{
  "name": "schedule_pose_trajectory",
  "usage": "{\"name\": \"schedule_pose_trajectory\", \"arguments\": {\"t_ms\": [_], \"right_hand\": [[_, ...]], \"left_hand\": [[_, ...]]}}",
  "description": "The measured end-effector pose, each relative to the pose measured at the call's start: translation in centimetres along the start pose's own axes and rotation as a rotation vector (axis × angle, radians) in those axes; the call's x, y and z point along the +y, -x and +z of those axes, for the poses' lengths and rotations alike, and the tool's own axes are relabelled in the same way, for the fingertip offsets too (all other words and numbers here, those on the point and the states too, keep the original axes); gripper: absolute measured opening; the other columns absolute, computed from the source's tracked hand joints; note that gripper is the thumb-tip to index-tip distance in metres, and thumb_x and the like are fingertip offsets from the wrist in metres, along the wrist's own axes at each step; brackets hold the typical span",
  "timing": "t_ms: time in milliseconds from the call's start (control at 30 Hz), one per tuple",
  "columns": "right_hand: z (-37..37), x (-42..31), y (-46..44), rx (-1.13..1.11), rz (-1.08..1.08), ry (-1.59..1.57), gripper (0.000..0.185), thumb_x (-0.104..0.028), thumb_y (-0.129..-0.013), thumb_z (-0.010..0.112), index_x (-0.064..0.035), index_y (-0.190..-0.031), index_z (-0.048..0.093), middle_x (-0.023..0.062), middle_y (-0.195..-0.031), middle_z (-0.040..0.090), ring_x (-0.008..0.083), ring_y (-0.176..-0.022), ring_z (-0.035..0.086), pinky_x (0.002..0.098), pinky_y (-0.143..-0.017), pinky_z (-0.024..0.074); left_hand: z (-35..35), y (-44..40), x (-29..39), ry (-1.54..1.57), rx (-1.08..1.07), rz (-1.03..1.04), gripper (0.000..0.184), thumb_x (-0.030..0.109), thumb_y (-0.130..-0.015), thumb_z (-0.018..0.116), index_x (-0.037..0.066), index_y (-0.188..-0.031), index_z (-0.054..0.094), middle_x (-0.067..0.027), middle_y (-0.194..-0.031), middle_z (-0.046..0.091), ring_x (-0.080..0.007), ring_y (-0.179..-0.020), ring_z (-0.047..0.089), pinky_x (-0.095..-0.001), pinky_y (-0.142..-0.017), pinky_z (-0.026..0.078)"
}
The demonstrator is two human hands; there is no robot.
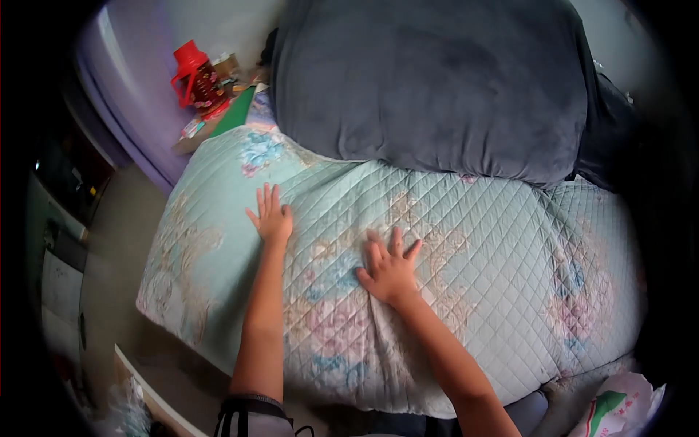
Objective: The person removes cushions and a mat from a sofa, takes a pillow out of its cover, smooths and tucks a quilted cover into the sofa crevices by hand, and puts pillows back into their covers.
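the left hand (271, 218) is palm down at the pale green quilted cover (502, 269), with its arm nearly straight. its fingers are spread and let go of everything, pointing away from the person. to its right, the right hand (390, 269) is palm down too, a bit nearer the person. its fingers are loose and apart, its thumb sticks out to the left, and one finger is blurry. i cannot tell how hard either hand pushes.

the red flask (207, 87), far left, has a flower picture on it. the white plastic bag (619, 408), low on the right, has a green patch and small red marks, too small to read.

on the left, a purple curtain (127, 95) hangs above the grey-brown floor (120, 233). the cover spreads under both hands, from left to right, with pink and blue flowers and stitched diamonds. it has creases between the hands and the big dark grey blanket (429, 80), which lies bunched up along its far side.
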State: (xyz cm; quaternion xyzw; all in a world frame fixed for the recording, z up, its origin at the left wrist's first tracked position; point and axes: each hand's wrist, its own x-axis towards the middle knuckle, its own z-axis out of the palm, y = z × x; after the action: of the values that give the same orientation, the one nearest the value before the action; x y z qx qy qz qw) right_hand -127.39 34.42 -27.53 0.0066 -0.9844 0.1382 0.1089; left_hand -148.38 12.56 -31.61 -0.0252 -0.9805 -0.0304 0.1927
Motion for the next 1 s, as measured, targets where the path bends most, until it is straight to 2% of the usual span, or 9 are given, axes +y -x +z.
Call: {"name": "schedule_pose_trajectory", "arguments": {"t_ms": [267, 467, 533, 567, 667, 767, 833, 900, 1000], "right_hand": [[3.2, 2.1, -7.4, 0.058, 0.007, -0.061, 0.052, -0.042, -0.084, 0.032, -0.0163, -0.13, 0.036, -0.0017, -0.136, 0.031, 0.0304, -0.129, 0.018, 0.0632, -0.097, 0.0031], [3.0, 4.8, -7.7, 0.16, -0.095, -0.286, 0.039, -0.028, -0.082, 0.044, -0.0136, -0.118, 0.049, 0.0012, -0.124, 0.047, 0.0279, -0.12, 0.036, 0.052, -0.102, 0.0094], [1.2, 5.6, -7.0, -0.057, -0.15, -0.748, 0.036, -0.019, -0.081, 0.049, -0.0087, -0.115, 0.05, 0.004, -0.113, 0.053, 0.0236, -0.104, 0.049, 0.0436, -0.1, 0.0238], [1.0, 4.9, -5.6, -0.083, 0.004, -1.357, 0.027, -0.009, -0.082, 0.051, -0.0028, -0.108, 0.052, 0.0051, -0.1, 0.057, 0.0162, -0.089, 0.054, 0.0322, -0.09, 0.0371], [-1.2, 5.5, 0.2, -0.175, 0.017, -1.668, 0.018, -0.008, -0.084, 0.048, 0.0002, -0.098, 0.055, 0.0041, -0.095, 0.056, 0.0109, -0.09, 0.051, 0.0252, -0.082, 0.0412], [-2.6, 7.2, 5.9, -0.119, 0.123, -1.438, 0.015, -0.009, -0.086, 0.046, -0.0001, -0.094, 0.055, 0.0027, -0.082, 0.056, 0.0102, -0.078, 0.053, 0.024, -0.073, 0.0432], [-2.8, 7.1, 7.5, 0.001, 0.222, -1.488, 0.016, -0.01, -0.088, 0.042, 0.0002, -0.089, 0.055, 0.001, -0.07, 0.054, 0.0093, -0.063, 0.051, 0.0235, -0.061, 0.0438], [-2.4, 7.0, 6.9, 0.125, 0.2, -1.525, 0.015, -0.007, -0.087, 0.041, 0.0017, -0.086, 0.054, 0.0012, -0.069, 0.054, 0.0094, -0.061, 0.05, 0.0235, -0.059, 0.0427], [-1.8, 7.0, 7.2, 0.138, 0.172, -1.323, 0.013, -0.007, -0.082, 0.047, 0.0015, -0.082, 0.056, 0.0033, -0.064, 0.056, 0.0103, -0.059, 0.053, 0.0242, -0.057, 0.0436]], "left_hand": [[1.7, -3.6, 0.9, -0.168, 0.24, 0.038, 0.054, 0.025, -0.078, 0.045, 0.026, -0.13, 0.031, 0.0051, -0.143, 0.015, -0.0182, -0.133, 0.009, -0.0608, -0.099, 0.004], [2.8, -3.8, 0.3, -0.21, 0.247, 0.018, 0.053, 0.028, -0.079, 0.044, 0.028, -0.131, 0.031, 0.0073, -0.143, 0.013, -0.0174, -0.133, 0.009, -0.0606, -0.099, 0.005], [3.0, -3.8, -0.1, -0.227, 0.317, 0.092, 0.054, 0.029, -0.079, 0.043, 0.028, -0.132, 0.029, 0.0085, -0.144, 0.009, -0.0165, -0.133, 0.008, -0.0609, -0.099, 0.004], [2.7, -3.7, -0.1, -0.208, 0.33, 0.089, 0.054, 0.029, -0.079, 0.043, 0.028, -0.132, 0.029, 0.0085, -0.144, 0.009, -0.0165, -0.133, 0.008, -0.0609, -0.099, 0.004], [1.9, -3.3, -0.2, -0.196, 0.436, 0.133, 0.042, 0.026, -0.079, 0.046, 0.027, -0.121, 0.045, 0.005, -0.137, 0.032, -0.0152, -0.131, 0.016, -0.0583, -0.1, 0.008], [1.5, -1.4, -1.2, -0.065, 0.141, 0.251, 0.032, 0.024, -0.08, 0.047, 0.023, -0.111, 0.054, -0.0007, -0.119, 0.052, -0.0198, -0.12, 0.038, -0.0499, -0.098, 0.024], [1.0, 1.2, -2.8, 0.653, -0.073, -0.036, 0.025, 0.024, -0.081, 0.048, 0.015, -0.102, 0.059, -0.0063, -0.099, 0.061, -0.0267, -0.099, 0.053, -0.0405, -0.085, 0.04], [-1.5, 7.8, -3.4, 0.45, 0.056, 0.028, 0.029, 0.029, -0.08, 0.051, 0.008, -0.099, 0.057, -0.0132, -0.097, 0.059, -0.0323, -0.087, 0.056, -0.0378, -0.073, 0.045], [-4.1, 17.8, -7.1, 0.214, 0.195, -0.159, 0.043, 0.037, -0.074, 0.057, -0.002, -0.092, 0.055, -0.0195, -0.094, 0.057, -0.0336, -0.09, 0.054, -0.0399, -0.077, 0.043]]}}
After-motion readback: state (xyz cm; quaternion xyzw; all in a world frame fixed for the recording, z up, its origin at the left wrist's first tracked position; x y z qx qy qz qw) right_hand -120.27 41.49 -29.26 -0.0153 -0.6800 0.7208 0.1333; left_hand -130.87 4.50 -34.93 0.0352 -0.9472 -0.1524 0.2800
